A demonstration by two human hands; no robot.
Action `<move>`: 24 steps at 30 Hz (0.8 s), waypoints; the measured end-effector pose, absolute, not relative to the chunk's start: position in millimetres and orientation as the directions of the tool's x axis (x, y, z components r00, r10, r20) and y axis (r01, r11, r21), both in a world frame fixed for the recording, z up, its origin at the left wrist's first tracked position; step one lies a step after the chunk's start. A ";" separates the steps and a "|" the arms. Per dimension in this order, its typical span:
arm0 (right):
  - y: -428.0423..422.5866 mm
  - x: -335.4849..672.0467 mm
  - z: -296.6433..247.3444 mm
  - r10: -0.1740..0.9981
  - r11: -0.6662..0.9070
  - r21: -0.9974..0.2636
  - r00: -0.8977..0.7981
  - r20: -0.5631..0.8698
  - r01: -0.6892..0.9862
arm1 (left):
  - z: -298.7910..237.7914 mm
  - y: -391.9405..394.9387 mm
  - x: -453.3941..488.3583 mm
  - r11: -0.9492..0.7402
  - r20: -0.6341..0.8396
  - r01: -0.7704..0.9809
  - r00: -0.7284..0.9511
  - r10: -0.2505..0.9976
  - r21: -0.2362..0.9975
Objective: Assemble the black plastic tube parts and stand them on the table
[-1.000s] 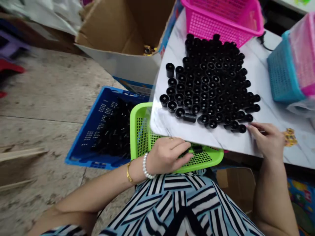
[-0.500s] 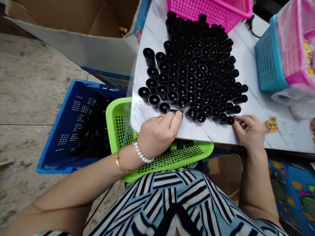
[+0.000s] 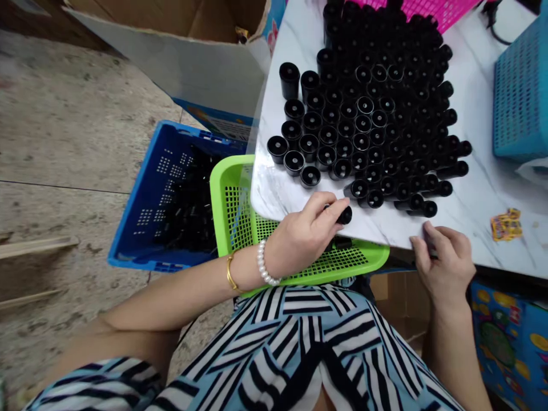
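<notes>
Many black plastic tubes point(image 3: 328, 135) stand close together on the white marbled table, round open mouths up, with a small pale dot inside several of them. My left hand point(image 3: 306, 234) is closed around one black tube point(image 3: 345, 215) at the table's front edge; its round end shows past my fingers. A lime-green basket point(image 3: 368, 258) lies below that hand, partly under the table edge, with black pieces in it. My right hand point(image 3: 447, 260) is at the front edge, just below the row's right end, with curled fingers. Whatever it may hold is hidden.
A blue crate point(image 3: 141, 188) of black pieces sits on the floor at left, beside a large cardboard box point(image 3: 214, 74). A pink basket point(image 3: 454, 12) stands behind the tubes, a turquoise basket point(image 3: 520, 91) at right. A small yellow wrapper point(image 3: 506, 225) lies on the table.
My left hand has drawn back from the front row to the table edge with a tube. My right hand has moved off the row's right end towards the edge. The view has shifted left.
</notes>
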State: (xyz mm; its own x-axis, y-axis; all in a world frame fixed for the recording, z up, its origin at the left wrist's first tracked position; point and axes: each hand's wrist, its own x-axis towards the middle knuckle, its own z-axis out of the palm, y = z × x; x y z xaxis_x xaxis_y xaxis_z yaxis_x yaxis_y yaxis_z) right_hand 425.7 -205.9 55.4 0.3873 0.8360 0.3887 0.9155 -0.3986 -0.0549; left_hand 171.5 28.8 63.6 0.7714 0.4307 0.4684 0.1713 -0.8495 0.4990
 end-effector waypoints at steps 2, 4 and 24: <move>-211.8 423.8 60.2 0.847 -0.377 -0.115 0.392 0.359 0.919 | 62.0 28.4 171.8 -0.795 0.459 0.109 0.766 0.450 0.597; -215.2 422.6 65.7 0.865 -0.351 -0.161 0.385 0.321 0.923 | 60.5 29.5 172.8 -0.753 0.453 0.056 0.768 0.452 0.656; -108.9 310.1 96.4 0.800 -0.241 -0.919 0.600 -0.006 0.312 | 59.8 33.4 170.3 -0.634 0.313 0.013 0.862 0.399 0.773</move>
State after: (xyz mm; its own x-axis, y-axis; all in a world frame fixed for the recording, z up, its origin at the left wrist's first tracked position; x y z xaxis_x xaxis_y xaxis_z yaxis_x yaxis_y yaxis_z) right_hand 310.1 -108.9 96.4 0.6003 0.7998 -0.0058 0.3116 -0.2406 -0.9193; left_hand 170.3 33.4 59.8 0.8621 0.3985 0.3129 0.0126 -0.6342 0.7731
